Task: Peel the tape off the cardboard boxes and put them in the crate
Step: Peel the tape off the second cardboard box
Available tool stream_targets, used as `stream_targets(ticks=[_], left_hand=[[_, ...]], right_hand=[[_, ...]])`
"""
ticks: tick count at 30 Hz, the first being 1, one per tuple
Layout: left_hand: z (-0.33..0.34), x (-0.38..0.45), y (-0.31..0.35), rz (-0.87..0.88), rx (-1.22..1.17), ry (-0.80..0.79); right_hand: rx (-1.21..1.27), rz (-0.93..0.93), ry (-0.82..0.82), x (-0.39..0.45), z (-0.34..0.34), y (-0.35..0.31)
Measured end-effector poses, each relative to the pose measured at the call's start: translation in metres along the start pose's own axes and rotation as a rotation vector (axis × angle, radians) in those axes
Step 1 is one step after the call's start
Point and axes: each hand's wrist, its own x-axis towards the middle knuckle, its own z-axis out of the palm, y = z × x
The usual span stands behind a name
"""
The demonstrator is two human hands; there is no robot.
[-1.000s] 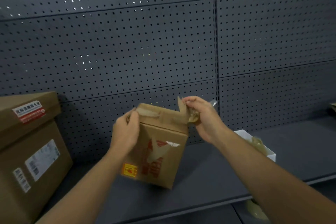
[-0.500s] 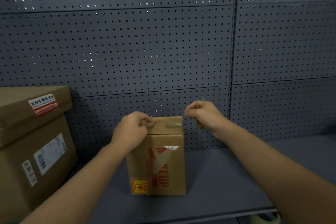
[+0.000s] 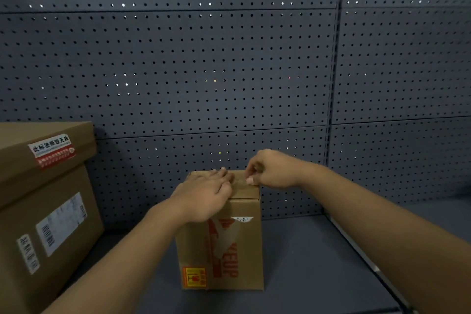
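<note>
Left grip flat on small box top, right grip pinching at its right edge.

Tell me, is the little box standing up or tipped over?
Standing up. The small box sits flat on the shelf, its sides straight, with the left hand pressing on its top.
</note>
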Motion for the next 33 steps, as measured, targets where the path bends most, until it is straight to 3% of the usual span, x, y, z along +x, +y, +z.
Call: stream_targets(ticks=[15,26,33], left_hand=[[0.006,-0.003,0.005,-0.019,0.032,0.018],[0.009,0.002,0.002,0.001,0.02,0.035],[0.009,0.005,0.0,0.007,0.006,0.033]], right_hand=[[0.243,0.144,-0.106,0.011,-0.006,-0.007],[0.173,0.132,-0.2,0.016,-0.003,-0.008],[0.019,0.027,-0.076,0.013,0.007,-0.013]])
